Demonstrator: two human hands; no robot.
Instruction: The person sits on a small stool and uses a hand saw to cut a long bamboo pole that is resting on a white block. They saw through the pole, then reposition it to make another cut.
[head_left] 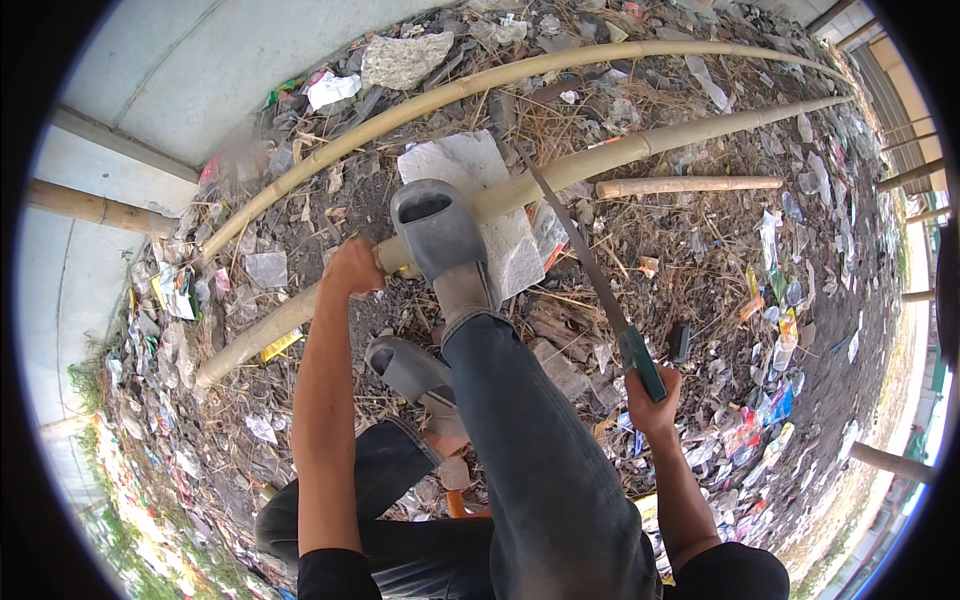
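A long bamboo pole point(650, 144) slants across the ground from near left to far right, resting over a pale stone-like slab point(512, 258). My left hand point(353, 267) is closed around the pole, left of the slab. A grey clog point(437, 238) on my foot presses on the pole above the slab. In my right hand point(655, 400) is the green handle of a handsaw point(592, 264). Its long dark blade points up and left, with its tip by the pole, just right of the slab. Whether the teeth touch the bamboo I cannot tell.
Beyond lies another long, curved bamboo pole point(480, 83). A short bamboo piece point(690, 185) is right of the blade. A dark small block point(680, 343) lies near the saw handle. Litter and dry stalks cover the ground, with a rock point(405, 60) by the pale wall point(200, 70).
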